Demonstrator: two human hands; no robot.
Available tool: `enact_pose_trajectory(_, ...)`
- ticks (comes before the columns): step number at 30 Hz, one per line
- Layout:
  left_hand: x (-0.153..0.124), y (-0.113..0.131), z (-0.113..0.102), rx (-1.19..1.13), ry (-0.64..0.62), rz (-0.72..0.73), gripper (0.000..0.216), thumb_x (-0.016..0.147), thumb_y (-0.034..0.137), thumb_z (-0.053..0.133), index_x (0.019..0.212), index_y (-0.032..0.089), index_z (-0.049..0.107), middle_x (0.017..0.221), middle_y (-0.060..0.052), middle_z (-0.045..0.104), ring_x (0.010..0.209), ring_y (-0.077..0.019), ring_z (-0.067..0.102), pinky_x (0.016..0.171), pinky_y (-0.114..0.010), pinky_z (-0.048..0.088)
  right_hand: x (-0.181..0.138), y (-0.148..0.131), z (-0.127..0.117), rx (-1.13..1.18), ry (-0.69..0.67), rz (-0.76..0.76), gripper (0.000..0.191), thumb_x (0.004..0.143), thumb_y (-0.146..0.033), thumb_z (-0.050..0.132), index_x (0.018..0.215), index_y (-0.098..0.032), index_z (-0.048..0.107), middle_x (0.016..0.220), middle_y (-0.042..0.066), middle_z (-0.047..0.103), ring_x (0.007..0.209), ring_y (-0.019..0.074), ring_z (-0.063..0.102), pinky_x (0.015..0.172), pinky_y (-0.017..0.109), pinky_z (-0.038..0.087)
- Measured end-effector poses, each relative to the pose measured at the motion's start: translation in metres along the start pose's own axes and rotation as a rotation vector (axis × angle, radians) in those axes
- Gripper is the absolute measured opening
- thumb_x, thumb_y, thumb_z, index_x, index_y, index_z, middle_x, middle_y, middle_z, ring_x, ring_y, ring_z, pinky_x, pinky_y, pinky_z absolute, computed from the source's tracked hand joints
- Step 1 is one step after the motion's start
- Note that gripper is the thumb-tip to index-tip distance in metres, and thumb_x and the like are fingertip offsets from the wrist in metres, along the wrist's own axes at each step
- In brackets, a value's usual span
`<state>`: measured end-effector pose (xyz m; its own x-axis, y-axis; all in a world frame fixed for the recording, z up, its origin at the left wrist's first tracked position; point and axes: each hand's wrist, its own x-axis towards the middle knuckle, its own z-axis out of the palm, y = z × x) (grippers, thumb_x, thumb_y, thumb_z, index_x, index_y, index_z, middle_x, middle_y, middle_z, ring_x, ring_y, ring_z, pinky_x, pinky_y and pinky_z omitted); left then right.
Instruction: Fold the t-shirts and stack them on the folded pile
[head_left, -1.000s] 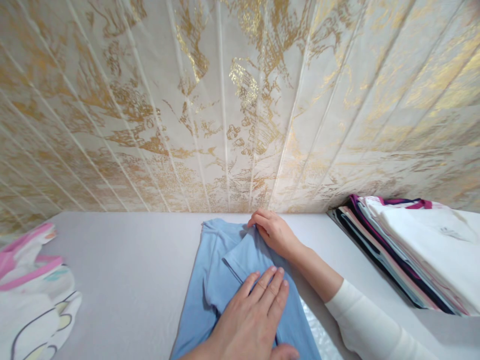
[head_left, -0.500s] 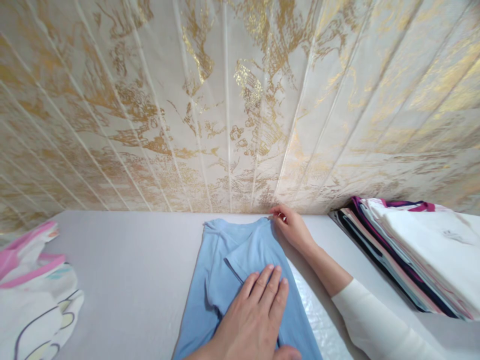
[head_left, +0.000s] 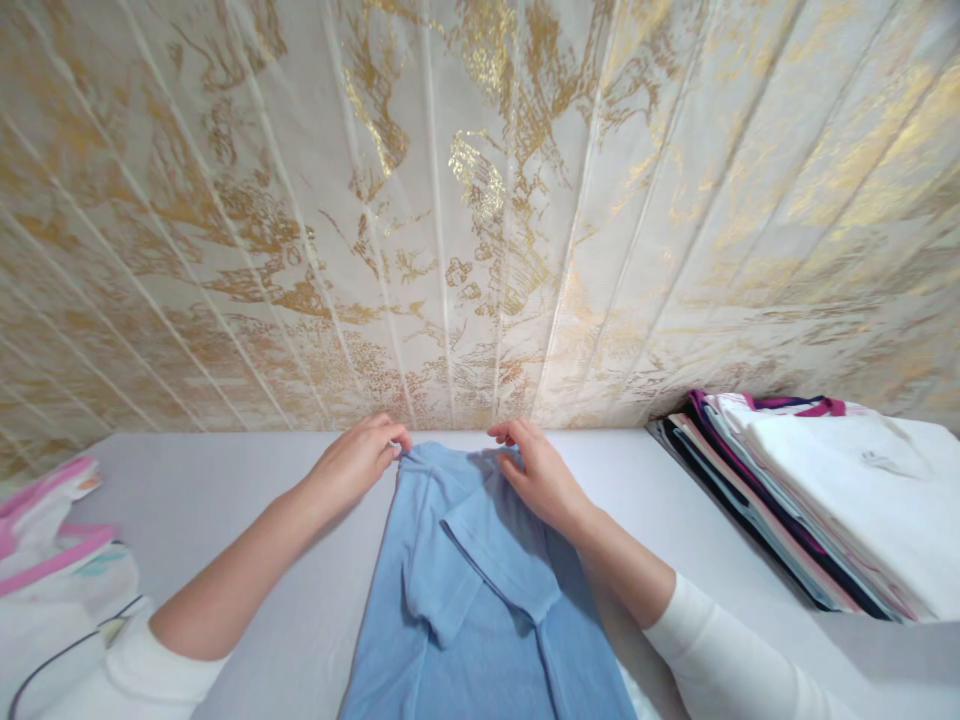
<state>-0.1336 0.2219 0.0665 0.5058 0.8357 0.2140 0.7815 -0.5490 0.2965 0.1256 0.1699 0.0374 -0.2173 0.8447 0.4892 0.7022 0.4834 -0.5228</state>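
A light blue shirt (head_left: pixel 480 660) lies on the pale surface, collar end away from me, sleeves folded inward across its middle. My left hand (head_left: pixel 367 445) is at the far left shoulder corner, finger and thumb pinched at the fabric edge. My right hand (head_left: pixel 536 470) is over the right side of the collar, its thumb and fingers apart. Whether its fingertips touch the cloth is hard to see. The shirt's lower end runs out of view at the bottom.
A stack of folded clothes (head_left: pixel 840 500) with a white garment on top stands at the right. On the left lies a white garment with pink trim (head_left: pixel 67 560), partly behind my left sleeve. A gold-patterned padded panel (head_left: pixel 450 220) rises along the back of the surface (head_left: pixel 300 610).
My left hand has gone from lying flat on the shirt's middle to its far left corner. My right hand has shifted left, from the right shoulder corner to above the collar.
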Motion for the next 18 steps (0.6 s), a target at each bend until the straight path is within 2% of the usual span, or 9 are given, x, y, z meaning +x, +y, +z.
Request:
enact_pose_trajectory(2,0.000,-0.012,0.003,-0.028,-0.034,0.024,0.018,0.082,0.015,0.049,0.086,0.021,0.066,0.089,-0.003,0.061,0.090,-0.0215,0.060,0.082,-0.031,0.045,-0.004,-0.024,0.008,-0.013,-0.094,-0.071,0.032,0.079,-0.004,0.048,0.107,-0.019,0.056,0.105,0.008,0.061,0.101,0.0207,0.055,0.091,0.035,0.045)
enact_pose_trajectory(6,-0.003,-0.013,0.010,-0.048,-0.025,0.040,0.016,0.084,0.019,0.048,0.084,0.021,0.064,0.090,-0.003,0.060,0.093,-0.0216,0.058,0.083,-0.030,0.043,-0.014,-0.053,0.020,-0.071,-0.269,-0.192,0.034,0.085,-0.006,0.050,0.115,-0.020,0.055,0.121,0.010,0.060,0.114,0.0228,0.053,0.097,0.039,0.043)
enact_pose_trajectory(11,-0.002,-0.017,0.010,-0.038,-0.004,0.037,0.016,0.086,0.019,0.046,0.089,0.021,0.062,0.093,-0.003,0.059,0.091,-0.0203,0.057,0.082,-0.029,0.042,-0.021,-0.055,0.026,-0.110,-0.417,-0.241,0.037,0.095,-0.016,0.045,0.132,-0.018,0.051,0.147,0.009,0.047,0.140,0.0239,0.034,0.109,0.044,0.035)
enact_pose_trajectory(18,0.001,-0.020,0.008,-0.029,-0.025,0.040,0.016,0.085,0.021,0.046,0.081,0.021,0.061,0.087,-0.002,0.058,0.084,-0.0193,0.057,0.076,-0.027,0.041,-0.023,-0.054,0.026,-0.097,-0.488,-0.323,0.045,0.099,-0.032,0.044,0.141,-0.017,0.044,0.154,0.007,0.037,0.145,0.0203,0.023,0.116,0.042,0.025)
